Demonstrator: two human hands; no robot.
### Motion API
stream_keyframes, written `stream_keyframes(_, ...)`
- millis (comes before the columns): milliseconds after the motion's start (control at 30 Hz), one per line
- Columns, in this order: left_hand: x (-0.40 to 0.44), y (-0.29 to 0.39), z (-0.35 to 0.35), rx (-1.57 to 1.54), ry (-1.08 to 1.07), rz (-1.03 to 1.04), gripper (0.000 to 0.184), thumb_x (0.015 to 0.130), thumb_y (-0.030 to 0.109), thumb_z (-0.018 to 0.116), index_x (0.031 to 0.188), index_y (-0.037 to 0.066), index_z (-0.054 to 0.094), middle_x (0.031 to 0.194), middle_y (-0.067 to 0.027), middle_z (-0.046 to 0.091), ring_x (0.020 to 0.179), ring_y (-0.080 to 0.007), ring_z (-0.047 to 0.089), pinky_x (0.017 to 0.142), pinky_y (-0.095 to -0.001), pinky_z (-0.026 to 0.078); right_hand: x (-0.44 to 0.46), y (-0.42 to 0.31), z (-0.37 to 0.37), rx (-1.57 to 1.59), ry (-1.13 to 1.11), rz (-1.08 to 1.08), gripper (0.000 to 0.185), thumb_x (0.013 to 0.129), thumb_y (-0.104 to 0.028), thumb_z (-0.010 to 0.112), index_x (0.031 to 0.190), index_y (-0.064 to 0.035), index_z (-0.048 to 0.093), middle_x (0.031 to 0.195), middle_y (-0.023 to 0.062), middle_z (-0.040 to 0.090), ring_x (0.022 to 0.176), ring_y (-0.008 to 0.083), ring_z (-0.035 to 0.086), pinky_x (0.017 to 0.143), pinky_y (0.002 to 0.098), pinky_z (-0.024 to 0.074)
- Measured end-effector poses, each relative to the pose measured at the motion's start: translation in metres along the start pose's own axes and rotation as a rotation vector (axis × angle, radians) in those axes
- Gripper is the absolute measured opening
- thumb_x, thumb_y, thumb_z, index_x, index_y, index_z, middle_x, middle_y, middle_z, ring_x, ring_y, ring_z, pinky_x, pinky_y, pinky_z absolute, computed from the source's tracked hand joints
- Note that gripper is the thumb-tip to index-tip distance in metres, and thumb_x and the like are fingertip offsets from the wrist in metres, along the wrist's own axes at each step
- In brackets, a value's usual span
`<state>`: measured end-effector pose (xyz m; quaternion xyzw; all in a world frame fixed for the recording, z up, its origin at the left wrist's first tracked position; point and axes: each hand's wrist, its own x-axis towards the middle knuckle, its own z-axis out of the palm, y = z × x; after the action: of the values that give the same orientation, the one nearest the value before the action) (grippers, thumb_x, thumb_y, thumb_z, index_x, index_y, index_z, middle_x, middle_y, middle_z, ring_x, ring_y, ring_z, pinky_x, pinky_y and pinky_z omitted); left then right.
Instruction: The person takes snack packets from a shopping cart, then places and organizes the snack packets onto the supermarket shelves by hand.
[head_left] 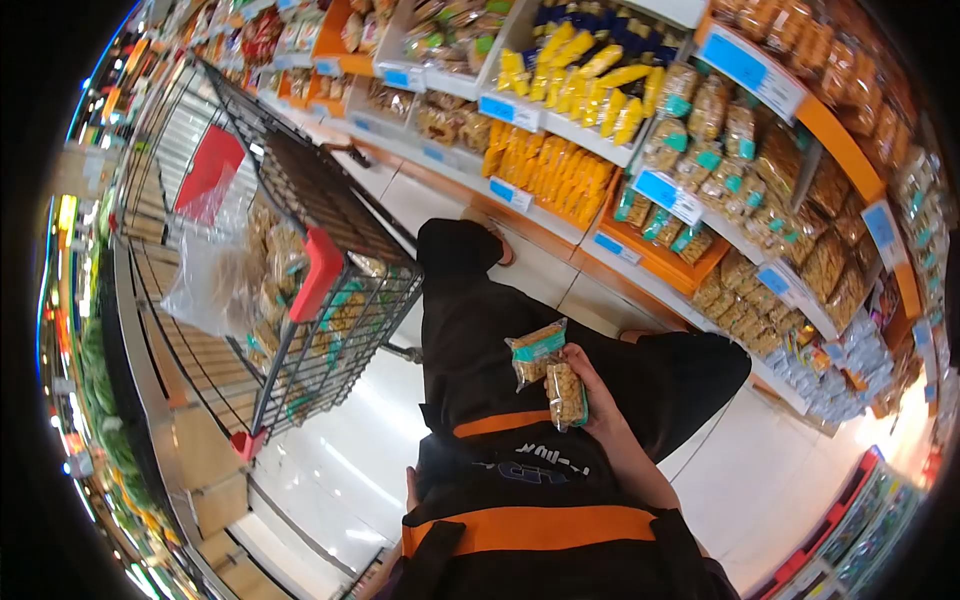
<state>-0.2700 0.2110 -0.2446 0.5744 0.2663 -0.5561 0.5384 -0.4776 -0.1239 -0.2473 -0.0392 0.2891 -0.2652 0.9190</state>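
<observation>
Two small clear packs of a tan snack are in my right hand [592,396], in front of the dark apron. The upper pack [538,354] has a teal label and lies tilted across the top of the lower pack [565,395]. My fingers are closed at the right side of the packs. Only a small part of my left hand [411,489] shows, at the left edge of the apron; its fingers are mostly hidden, so its grip cannot be made out.
A wire shopping cart [345,315] with red corners stands at the left, holding similar packs and a clear plastic bag [212,283]. Shelves of packaged snacks with blue price tags [667,197] run across the top and right. A produce display [100,400] is at the far left.
</observation>
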Motion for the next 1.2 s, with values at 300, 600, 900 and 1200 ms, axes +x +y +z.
stream_keyframes(300,0.001,-0.01,0.004,-0.038,-0.038,-0.022,0.056,0.102,0.044,0.036,0.145,0.008,0.038,0.147,-0.0081,0.039,0.133,-0.0235,0.038,0.111,-0.0373,0.028,0.005,0.008,-0.006,-0.062,0.019,0.03,0.019,0.098,-0.028,0.052,0.112,-0.0171,0.045,0.096,0.007,0.058,0.077,0.021,0.066,0.063,0.0311,0.0578)
stream_keyframes(600,-0.011,0.061,0.082,0.442,-0.187,0.379,0.053,0.102,0.037,0.038,0.145,0.007,0.037,0.148,-0.0086,0.038,0.134,-0.024,0.038,0.112,-0.0366,0.028,0.011,0.003,-0.011,-0.173,0.06,-0.075,0.017,0.098,-0.023,0.052,0.11,-0.0133,0.046,0.098,0.0079,0.06,0.078,0.0199,0.066,0.064,0.0301,0.0568)
stream_keyframes(900,0.06,0.124,0.339,0.97,-0.863,0.624,0.056,0.085,0.0,0.067,0.137,0.005,0.048,0.132,-0.0078,0.053,0.113,-0.0139,0.054,0.088,-0.0251,0.047,0.024,-0.042,0.011,-0.349,0.028,-0.201,0.019,0.096,-0.014,0.056,0.113,-0.0104,0.049,0.101,0.0034,0.057,0.092,0.0125,0.06,0.077,0.0269,0.0508)
stream_keyframes(1200,0.108,0.1,0.463,1.286,-0.907,1.224,0.04,0.08,0.003,0.073,0.119,0.007,0.063,0.106,-0.0095,0.063,0.099,-0.0179,0.062,0.078,-0.0274,0.05,0.018,-0.083,-0.026,0.14,0.371,-0.464,0.037,0.098,-0.023,0.053,0.132,-0.0127,0.043,0.116,0.006,0.055,0.104,0.02,0.059,0.087,0.0386,0.0523)
